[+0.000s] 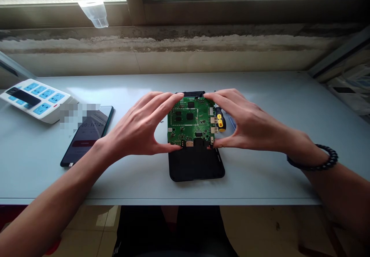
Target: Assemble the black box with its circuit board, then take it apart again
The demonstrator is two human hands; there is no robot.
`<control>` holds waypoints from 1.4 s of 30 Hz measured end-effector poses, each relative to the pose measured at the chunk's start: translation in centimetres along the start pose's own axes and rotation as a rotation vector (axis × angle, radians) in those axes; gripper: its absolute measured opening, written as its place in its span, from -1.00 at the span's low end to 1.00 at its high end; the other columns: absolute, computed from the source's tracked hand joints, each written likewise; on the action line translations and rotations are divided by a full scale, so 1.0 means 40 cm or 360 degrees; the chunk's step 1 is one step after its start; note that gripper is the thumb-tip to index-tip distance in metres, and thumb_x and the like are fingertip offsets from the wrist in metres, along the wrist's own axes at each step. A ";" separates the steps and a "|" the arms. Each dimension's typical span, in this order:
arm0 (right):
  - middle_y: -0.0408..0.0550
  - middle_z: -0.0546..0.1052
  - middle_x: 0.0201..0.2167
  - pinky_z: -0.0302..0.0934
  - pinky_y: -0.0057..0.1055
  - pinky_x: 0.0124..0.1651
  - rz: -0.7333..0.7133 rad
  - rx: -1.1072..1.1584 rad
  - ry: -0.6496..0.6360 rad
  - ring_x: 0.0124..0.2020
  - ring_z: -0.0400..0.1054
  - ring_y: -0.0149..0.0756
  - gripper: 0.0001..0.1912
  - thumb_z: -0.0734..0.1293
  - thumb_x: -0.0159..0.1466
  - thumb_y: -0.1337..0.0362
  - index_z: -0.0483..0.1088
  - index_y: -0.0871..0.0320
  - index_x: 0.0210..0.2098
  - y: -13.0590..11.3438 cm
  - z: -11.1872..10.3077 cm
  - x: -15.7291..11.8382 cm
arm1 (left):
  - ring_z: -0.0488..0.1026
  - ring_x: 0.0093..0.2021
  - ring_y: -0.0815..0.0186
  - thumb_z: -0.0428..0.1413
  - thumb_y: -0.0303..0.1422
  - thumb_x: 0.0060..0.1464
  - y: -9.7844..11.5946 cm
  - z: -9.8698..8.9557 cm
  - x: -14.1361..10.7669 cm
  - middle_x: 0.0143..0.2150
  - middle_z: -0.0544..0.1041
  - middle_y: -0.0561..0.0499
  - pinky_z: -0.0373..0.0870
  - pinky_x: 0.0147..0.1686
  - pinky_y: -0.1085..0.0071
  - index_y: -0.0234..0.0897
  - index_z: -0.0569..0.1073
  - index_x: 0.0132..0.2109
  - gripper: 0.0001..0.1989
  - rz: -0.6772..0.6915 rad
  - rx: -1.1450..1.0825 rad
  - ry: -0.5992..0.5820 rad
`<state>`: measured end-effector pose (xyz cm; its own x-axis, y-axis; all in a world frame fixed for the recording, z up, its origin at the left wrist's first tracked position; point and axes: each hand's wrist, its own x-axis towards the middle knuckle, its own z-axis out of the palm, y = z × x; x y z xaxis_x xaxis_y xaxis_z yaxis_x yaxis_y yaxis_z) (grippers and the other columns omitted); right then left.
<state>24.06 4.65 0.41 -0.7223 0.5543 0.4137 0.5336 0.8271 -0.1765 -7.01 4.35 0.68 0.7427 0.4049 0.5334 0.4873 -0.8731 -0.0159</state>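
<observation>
A green circuit board (189, 120) with chips and metal ports is held up over the table, its component side facing me. My left hand (144, 124) grips its left side, fingers at the top edge and thumb at the bottom. On the right side my right hand (239, 120) holds it the same way, thumb at the lower right corner. Beneath and nearer to me lies a black plastic case part (197, 166), partly covered by the board. Behind the right hand shows a yellow and black screwdriver handle (221, 120), its remainder hidden.
A phone (86, 137) showing a timer lies left of my left forearm. Farther left stands a white power strip (40, 98) with blue sockets and a dark object on top. The table's front edge (185, 202) runs before my lap. A window frame is at the back.
</observation>
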 end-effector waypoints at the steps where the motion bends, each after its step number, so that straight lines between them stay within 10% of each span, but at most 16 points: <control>1: 0.26 0.43 0.22 0.41 0.00 0.20 -0.0002 0.0006 -0.0001 0.23 0.35 0.11 -0.04 0.50 0.22 -0.09 0.16 0.22 0.44 0.000 -0.002 0.000 | 0.48 0.23 -0.14 0.36 -0.04 0.17 0.000 0.000 0.000 0.28 0.50 -0.40 0.50 0.22 -0.08 -0.39 0.15 0.47 -0.06 -0.0003 -0.0002 -0.0004; 20: 0.22 0.43 0.25 0.45 0.02 0.13 0.0158 0.0102 -0.0044 0.22 0.37 0.11 0.04 0.48 0.16 -0.30 0.21 0.14 0.43 -0.012 -0.019 0.004 | 0.47 0.25 -0.12 0.35 -0.08 0.16 0.002 -0.005 0.001 0.31 0.49 -0.36 0.50 0.22 -0.08 -0.32 0.11 0.50 -0.05 -0.0043 -0.0110 -0.0025; 33: 0.13 0.54 0.20 0.52 -0.02 0.17 0.0673 0.0922 -0.0333 0.20 0.49 0.08 0.09 0.54 -0.04 -0.40 0.40 0.09 0.31 -0.020 -0.042 0.020 | 0.55 0.23 -0.06 0.38 0.04 0.11 0.000 -0.018 -0.010 0.24 0.58 -0.24 0.46 0.36 -0.08 -0.18 0.28 0.46 -0.10 -0.0519 -0.0991 0.0022; 42: 0.02 0.61 0.00 0.39 -0.31 -0.35 0.0850 0.1222 -0.0519 -0.12 0.53 -0.11 -0.13 0.47 0.01 -0.46 0.58 0.05 0.04 -0.035 -0.065 0.041 | 0.62 0.17 0.00 0.27 0.12 0.21 -0.002 -0.011 0.001 0.18 0.63 -0.22 0.58 0.25 0.00 -0.20 0.38 0.38 -0.24 -0.0740 -0.1277 -0.0142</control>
<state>23.29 4.15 3.67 -0.6173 0.7752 -0.1344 0.4774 0.2333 -0.8471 -7.22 4.33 1.07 0.6016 0.7511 0.2719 0.3059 -0.5310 0.7902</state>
